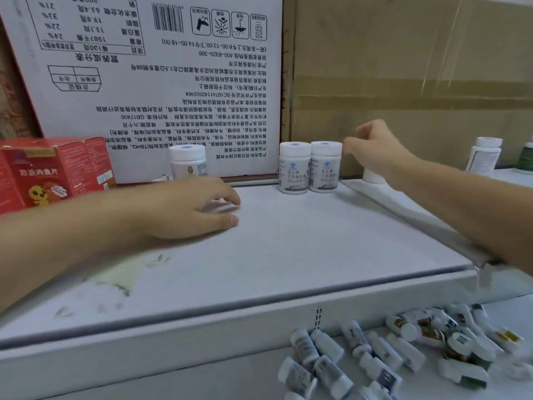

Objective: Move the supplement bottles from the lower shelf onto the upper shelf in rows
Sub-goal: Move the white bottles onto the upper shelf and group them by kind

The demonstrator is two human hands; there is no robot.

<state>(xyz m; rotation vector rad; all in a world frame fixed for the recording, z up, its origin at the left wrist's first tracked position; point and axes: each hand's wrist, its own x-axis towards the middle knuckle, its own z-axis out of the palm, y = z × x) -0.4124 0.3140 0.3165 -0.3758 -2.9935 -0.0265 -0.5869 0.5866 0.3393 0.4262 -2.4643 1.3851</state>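
Right hand (pixel 375 151) grips a third bottle (pixel 373 176) at 3 o'clock of two standing bottles (pixel 294 168). Left hand (pixel 184 209) lies relaxed at their 8 o'clock.

White bottles (pixel 294 168) beside the right hand (pixel 375 151) bear grey labels, blue emblems. The box (pixel 54 171) by the left hand (pixel 184 209) is red

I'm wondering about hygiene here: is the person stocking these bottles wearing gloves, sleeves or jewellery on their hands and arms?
No. The left hand and right hand are bare, without gloves. The left forearm and right forearm are uncovered as far as the frame shows; no sleeve, watch, bracelet or ring is visible.
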